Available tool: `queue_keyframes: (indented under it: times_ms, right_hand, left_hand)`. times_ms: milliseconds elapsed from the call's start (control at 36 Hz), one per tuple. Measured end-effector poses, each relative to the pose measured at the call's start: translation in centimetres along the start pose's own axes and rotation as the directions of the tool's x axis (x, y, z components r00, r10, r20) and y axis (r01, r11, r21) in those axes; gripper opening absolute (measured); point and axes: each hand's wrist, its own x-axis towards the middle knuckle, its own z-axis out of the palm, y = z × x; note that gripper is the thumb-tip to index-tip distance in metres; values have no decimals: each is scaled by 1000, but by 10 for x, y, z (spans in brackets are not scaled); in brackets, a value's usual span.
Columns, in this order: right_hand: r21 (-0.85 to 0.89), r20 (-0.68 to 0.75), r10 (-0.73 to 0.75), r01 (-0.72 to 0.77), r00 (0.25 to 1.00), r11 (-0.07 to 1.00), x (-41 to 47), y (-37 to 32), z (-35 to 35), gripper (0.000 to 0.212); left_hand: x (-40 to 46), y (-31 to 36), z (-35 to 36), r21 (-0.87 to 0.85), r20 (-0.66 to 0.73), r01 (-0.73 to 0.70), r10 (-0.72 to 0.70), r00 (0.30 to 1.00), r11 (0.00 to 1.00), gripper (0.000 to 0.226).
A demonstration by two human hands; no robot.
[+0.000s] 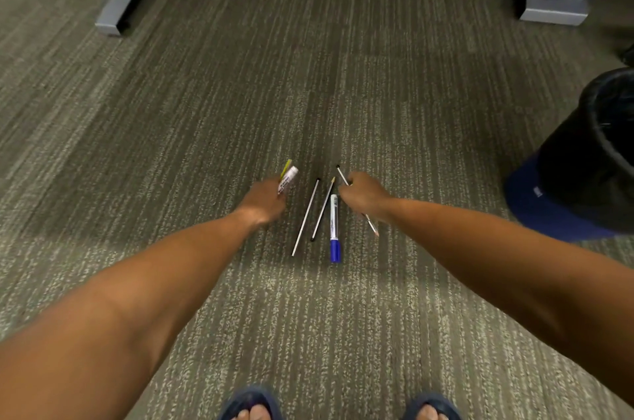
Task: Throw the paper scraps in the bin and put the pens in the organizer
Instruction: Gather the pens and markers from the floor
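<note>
Three pens lie on the carpet [308, 76] between my hands: two thin stick pens [304, 217] [322, 210] and a blue-capped marker [334, 229]. My left hand [266, 201] is closed around a white marker [287, 180] and a yellow pen [285, 168]. My right hand [363, 196] grips another thin pen [343, 176]. A black bin [590, 158] stands off to my right.

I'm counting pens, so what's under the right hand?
A thin pen runs under the right hand, its ends sticking out on either side. The middle is covered, and anything else beneath the palm can't be seen.
</note>
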Motion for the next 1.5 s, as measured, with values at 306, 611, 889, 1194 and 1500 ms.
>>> queue_keyframes:
  times_ms: [306,611,889,1194,1500]
  right_hand:
    - [8,96,89,-90,991,996,-11,-17,22,25]
    - [-247,-4,69,-68,998,967,-2,-29,44,27]
    - [-82,40,119,-115,992,990,-7,-29,40,31]
    - [106,-25,97,-94,995,990,-16,-9,-12,36]
    - [202,-34,125,-115,992,973,-37,32,-51,25]
  left_hand:
    - [7,18,19,-197,14,251,-254,967,948,76]
    - [6,26,32,0,68,208,-208,976,978,49]
    - [-1,34,25,-160,32,279,-278,960,947,32]
    - [-16,62,21,-371,100,278,-259,961,886,21]
    - [-23,90,45,-25,100,225,-221,970,974,56]
